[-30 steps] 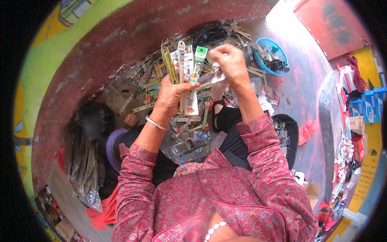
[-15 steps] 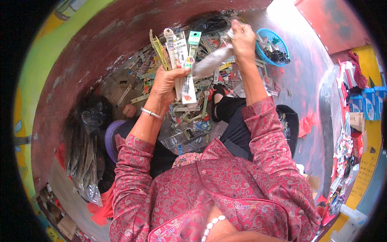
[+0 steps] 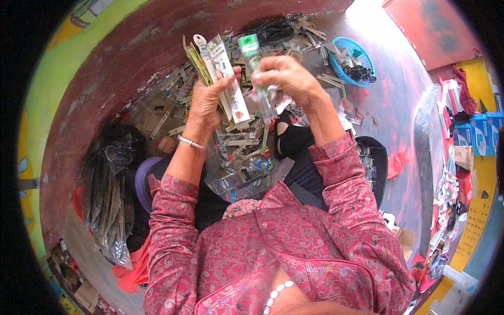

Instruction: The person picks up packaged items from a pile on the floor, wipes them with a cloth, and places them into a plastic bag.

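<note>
My left hand [image 3: 206, 101] is closed round a small fanned bundle of long, narrow packets [image 3: 229, 79], mostly white with yellowish ones at the left side. Just to the right, my right hand [image 3: 289, 79] is closed on a slim clear packet with a green top [image 3: 249, 46]. Motion blurs this packet, and some crumpled clear plastic [image 3: 277, 98] hangs by the same fingers. Both hands are raised over a loose heap of similar narrow packets [image 3: 244, 142] spread on the floor. What the packets contain is too small to make out.
Beyond my right hand stands a blue plastic basket [image 3: 341, 71] with dark scraps and white pieces inside. Black and clear plastic bags [image 3: 107, 210] lie at the left, near red sheeting [image 3: 137, 270]. A maroon wall [image 3: 100, 79] curves behind the heap. Blue boxes [image 3: 480, 134] stand far right.
My right hand has come down and left from near the basket. The green-topped packet has passed from my left hand's bundle into my right hand. The left hand's bundle has shifted slightly left.
</note>
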`<state>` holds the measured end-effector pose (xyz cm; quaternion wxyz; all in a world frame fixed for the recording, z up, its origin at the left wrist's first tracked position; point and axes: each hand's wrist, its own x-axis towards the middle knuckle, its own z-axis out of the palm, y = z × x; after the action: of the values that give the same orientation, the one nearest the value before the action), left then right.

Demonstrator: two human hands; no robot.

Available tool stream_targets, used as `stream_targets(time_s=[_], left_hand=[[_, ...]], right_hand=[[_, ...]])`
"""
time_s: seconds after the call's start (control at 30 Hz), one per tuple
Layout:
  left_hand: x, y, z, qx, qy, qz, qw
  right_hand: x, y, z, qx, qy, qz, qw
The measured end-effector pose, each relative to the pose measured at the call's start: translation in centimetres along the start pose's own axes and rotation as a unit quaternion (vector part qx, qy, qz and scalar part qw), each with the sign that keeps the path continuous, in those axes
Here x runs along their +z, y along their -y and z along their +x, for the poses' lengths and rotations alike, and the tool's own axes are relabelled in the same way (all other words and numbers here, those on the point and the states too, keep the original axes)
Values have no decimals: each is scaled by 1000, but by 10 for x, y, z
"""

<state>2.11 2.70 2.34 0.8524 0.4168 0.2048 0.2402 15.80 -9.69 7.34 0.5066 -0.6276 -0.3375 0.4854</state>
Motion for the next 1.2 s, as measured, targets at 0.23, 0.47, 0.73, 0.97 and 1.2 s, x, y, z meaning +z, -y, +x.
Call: stream_targets(time_s=[0.23,0.47,0.73,0.97,1.2], left_hand=[[1,-5,10,22,-57,57,996],[-17,-5,13,29,-150,18,988],[-2,2,11,104,-186,74,974],[-13,11,22,57,-159,11,986],[-29,-14,24,61,-173,-71,980]], right_hand=[[14,-27,10,-6,94,-127,987],[0,0,-11,68,145,-181,970],[-27,-10,14,-147,-173,140,964],[36,-39,25,-309,-144,-312,887],[-16,-52,-4,-135,137,-301,934]])
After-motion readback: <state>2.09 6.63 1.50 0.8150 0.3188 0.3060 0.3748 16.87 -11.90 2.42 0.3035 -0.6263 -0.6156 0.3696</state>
